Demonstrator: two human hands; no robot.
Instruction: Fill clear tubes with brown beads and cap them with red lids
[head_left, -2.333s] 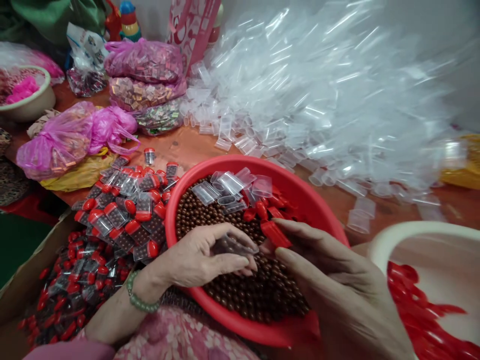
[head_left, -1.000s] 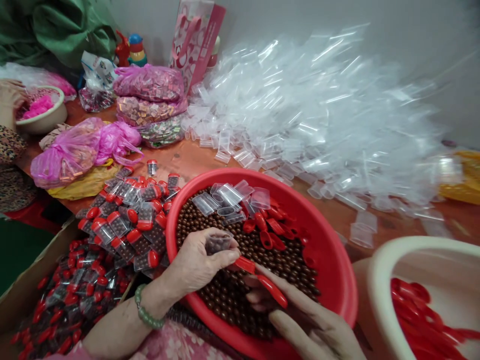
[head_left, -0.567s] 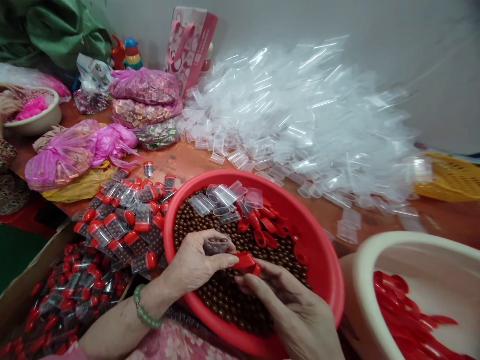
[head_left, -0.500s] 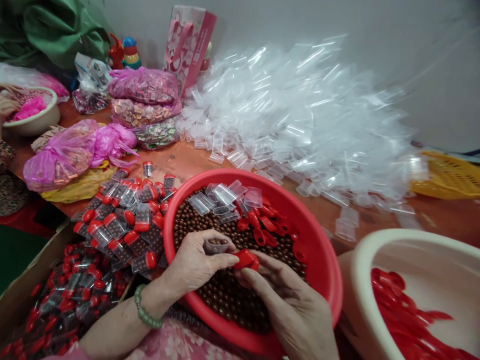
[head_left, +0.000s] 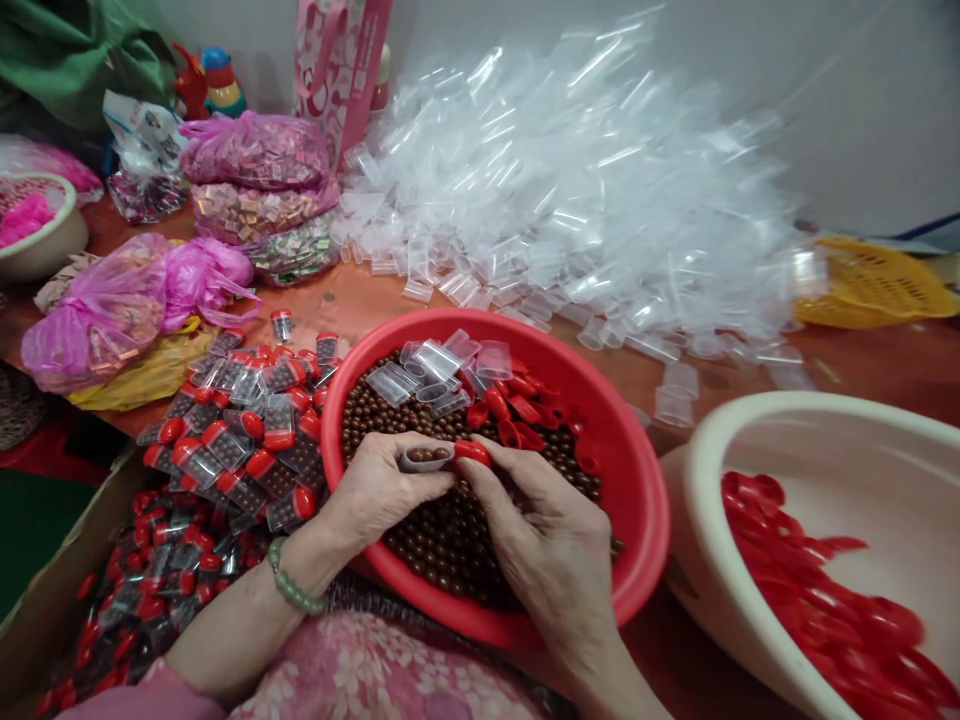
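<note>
Between thumb and fingers, my left hand (head_left: 382, 490) holds a clear plastic tube (head_left: 426, 459) with its open oval end facing up and brown balls inside. A red plastic cap (head_left: 472, 453) is pinched in my right hand (head_left: 547, 520), right beside the tube's rim. Both hands are over a red basin (head_left: 637, 500) of small brown balls (head_left: 442, 560). On those balls lie loose clear tubes (head_left: 431, 365) and several red caps (head_left: 517, 410). Left of the basin, filled containers with red caps (head_left: 247, 430) form a heap that spills down into a cardboard box (head_left: 45, 560).
A large pile of clear tubes (head_left: 570, 200) covers the back of the table. At right stand a cream tub (head_left: 705, 440) of red caps and a yellow basket (head_left: 870, 285). Pink bags (head_left: 255, 150) of small pieces and a white bowl (head_left: 45, 255) are at left.
My right hand has brought the red cap beside the tube's mouth, and the balls inside the tube now show. The view has shifted, and the other person's hands at far left have left it.
</note>
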